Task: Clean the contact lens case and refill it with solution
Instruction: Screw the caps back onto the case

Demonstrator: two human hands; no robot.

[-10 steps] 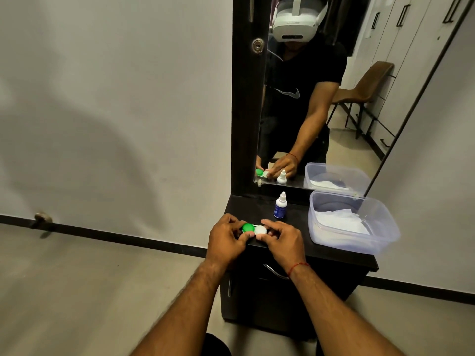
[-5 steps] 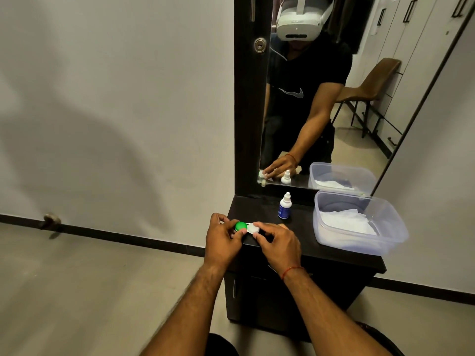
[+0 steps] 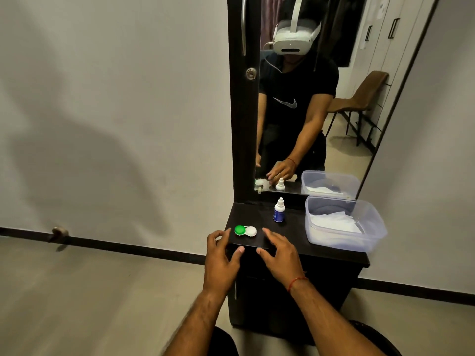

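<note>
The contact lens case [image 3: 245,231], one green cap and one white cap, lies flat near the front left corner of the black cabinet top [image 3: 288,237]. Both caps sit on it. A small solution bottle [image 3: 279,210] with a white nozzle and a blue label stands upright behind and to the right of the case. My left hand [image 3: 223,258] hovers just in front of the case with fingers spread and holds nothing. My right hand [image 3: 280,253], a red thread on its wrist, is also spread and empty, a little right of the case.
A clear plastic tub [image 3: 344,224] with white tissue inside fills the right side of the cabinet top. A tall mirror [image 3: 308,111] in a dark frame rises at the back. Bare wall and floor lie to the left.
Both hands have let go of the lens case and pulled back toward me. The case now rests on the cabinet top. The camera has tilted up.
</note>
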